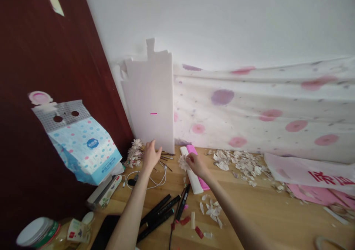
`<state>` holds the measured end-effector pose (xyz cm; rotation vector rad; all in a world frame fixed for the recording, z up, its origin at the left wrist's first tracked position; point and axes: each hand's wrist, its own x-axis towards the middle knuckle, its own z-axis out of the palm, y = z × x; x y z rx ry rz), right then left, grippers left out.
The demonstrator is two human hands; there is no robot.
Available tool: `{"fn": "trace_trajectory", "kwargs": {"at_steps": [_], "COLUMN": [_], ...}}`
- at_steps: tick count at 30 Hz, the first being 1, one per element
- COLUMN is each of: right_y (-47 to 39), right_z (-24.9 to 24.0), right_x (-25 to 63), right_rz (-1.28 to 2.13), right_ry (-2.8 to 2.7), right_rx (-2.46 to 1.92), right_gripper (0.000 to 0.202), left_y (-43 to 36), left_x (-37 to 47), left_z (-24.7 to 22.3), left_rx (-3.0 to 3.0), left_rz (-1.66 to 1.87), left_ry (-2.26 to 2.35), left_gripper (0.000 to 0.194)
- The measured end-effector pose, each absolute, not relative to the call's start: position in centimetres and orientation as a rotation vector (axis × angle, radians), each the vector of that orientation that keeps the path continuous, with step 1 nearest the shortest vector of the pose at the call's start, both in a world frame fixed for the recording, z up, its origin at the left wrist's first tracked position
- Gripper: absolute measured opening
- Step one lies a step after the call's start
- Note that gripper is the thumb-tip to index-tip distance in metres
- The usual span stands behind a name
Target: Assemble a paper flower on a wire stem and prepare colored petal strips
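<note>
My right hand [196, 165] is closed, fingertips pinched on a white paper flower [183, 162] above the white and pink paper rolls. My left hand [151, 154] is over the thin dark stems [165, 156] at the foot of a white foam board [149, 102]. Its thumb stands apart from its fingers, and I see nothing held in it; the palm side is hidden. Left of that hand lies a bunch of white flowers [135, 152] on such stems. A looped white cable [162, 179] lies below it.
Several black markers [156, 215] and a black tool with a cord [183, 202] lie in front. Loose white petals [240, 163] cover the table's back right. A blue-and-white tissue pack [85, 142] hangs at left above a lidded jar [37, 233].
</note>
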<state>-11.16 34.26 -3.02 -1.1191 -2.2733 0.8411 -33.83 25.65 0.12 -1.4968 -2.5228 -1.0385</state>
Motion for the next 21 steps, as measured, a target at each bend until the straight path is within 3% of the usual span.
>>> {"fn": "trace_trajectory", "kwargs": {"at_steps": [5, 21], "right_y": [33.3, 31.6], "right_z": [-3.3, -4.0], "right_x": [-10.3, -6.8], "right_rz": [0.877, 1.035], "right_ry": [-2.219, -1.957], "right_rx": [-1.068, -1.012], "right_gripper": [0.022, 0.014], "left_y": [30.0, 36.9], "left_x": [-29.4, -27.0], "left_z": [2.5, 4.1], "left_rx": [-1.691, -1.685], "left_rz": [-0.892, -0.781], "left_ry": [-2.240, -2.213], "left_gripper": [0.076, 0.072]}}
